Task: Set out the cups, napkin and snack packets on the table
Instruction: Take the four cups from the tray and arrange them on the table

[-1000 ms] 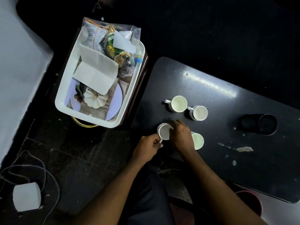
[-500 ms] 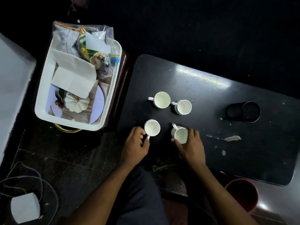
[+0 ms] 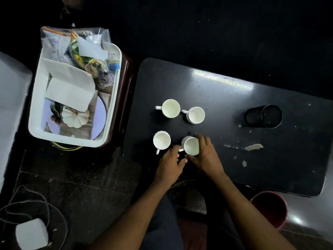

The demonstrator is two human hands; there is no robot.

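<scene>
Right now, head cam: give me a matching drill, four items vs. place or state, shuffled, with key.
Column 1:
1. napkin
2. near-right cup
3. black holder
4. snack packets

Column 2:
A. lying on its side on the table
B. at the far end of the white bin
C. held between the left hand and the right hand
D. folded, lying over a plate in the bin

Pairs: 1-D, 2-C, 3-A, 4-B
</scene>
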